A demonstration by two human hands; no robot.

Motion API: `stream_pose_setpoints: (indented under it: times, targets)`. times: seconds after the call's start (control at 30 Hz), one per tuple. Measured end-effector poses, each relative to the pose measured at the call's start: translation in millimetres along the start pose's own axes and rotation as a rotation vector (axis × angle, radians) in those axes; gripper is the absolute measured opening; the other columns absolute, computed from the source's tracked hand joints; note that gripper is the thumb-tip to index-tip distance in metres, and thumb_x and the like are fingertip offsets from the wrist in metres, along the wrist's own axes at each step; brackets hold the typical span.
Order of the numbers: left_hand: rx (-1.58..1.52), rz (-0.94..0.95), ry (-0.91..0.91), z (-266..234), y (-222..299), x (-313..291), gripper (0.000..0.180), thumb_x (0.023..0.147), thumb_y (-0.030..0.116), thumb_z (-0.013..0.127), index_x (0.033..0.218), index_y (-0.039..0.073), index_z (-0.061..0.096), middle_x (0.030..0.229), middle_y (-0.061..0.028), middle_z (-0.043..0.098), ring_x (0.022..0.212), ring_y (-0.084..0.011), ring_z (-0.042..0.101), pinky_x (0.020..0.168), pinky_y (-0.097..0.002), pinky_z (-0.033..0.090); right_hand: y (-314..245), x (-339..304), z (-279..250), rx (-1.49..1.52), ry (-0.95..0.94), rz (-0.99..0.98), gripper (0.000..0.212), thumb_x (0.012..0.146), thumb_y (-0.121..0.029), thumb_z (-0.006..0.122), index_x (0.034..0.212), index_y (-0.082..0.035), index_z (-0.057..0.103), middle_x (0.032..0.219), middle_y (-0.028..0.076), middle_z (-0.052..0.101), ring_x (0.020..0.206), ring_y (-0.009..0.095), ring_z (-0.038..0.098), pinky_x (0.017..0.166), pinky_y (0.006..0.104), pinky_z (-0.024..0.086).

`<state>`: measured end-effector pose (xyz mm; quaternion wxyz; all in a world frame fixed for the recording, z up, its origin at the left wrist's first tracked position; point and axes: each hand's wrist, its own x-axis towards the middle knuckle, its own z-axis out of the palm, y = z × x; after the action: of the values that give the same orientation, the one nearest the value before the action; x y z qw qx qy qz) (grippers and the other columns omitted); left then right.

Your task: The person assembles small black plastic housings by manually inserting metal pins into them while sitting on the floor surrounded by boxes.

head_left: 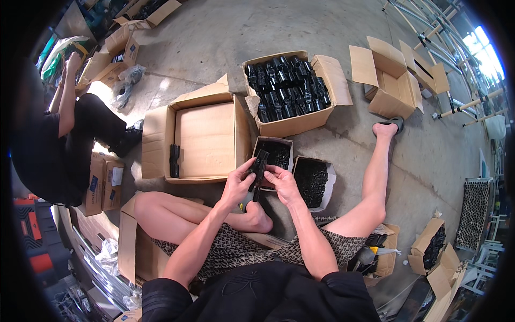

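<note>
Black part between hands, fingers apparently curled

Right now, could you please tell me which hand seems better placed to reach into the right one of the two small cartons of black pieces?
Probably the right hand: it is closer to that small carton, while the left hand is farther off and grips the black plastic part.

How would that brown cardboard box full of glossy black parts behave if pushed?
The cardboard box would probably feel heavy, packed near its rim with glossy black parts. It seems unlikely to tip, sitting broad and flat on the grey concrete floor. Its thin open flap would likely bend.
</note>
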<state>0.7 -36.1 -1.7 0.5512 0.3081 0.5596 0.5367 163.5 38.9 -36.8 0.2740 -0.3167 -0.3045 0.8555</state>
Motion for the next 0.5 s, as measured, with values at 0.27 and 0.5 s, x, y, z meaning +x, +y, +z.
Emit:
stream_pose_setpoints:
  times: [0.27, 0.5]
  targets:
    - [0.539, 0.218, 0.122, 5, 11, -3, 0.048, 0.088, -0.005, 0.051, 0.136, 0.001, 0.055, 0.114, -0.0146, 0.066, 0.102, -0.0203, 0.064, 0.091, -0.0297, 0.049, 6, 0, -4, 0.201, -0.009, 0.068, 0.027, 0.098, -0.011, 0.06, 0.123, -0.001, 0.061, 0.11, 0.009, 0.069, 0.095, 0.019, 0.069, 0.083, 0.038, 0.06]
    - [0.593, 0.146, 0.11, 8, 15, -6, 0.043, 0.092, 0.003, 0.052, 0.134, 0.0, 0.056, 0.116, -0.0185, 0.064, 0.101, -0.0274, 0.065, 0.088, -0.0317, 0.05, 7, 1, 3, 0.21, 0.081, 0.034, 0.027, 0.098, -0.012, 0.061, 0.123, -0.001, 0.06, 0.108, 0.01, 0.07, 0.094, 0.021, 0.069, 0.081, 0.0393, 0.061]
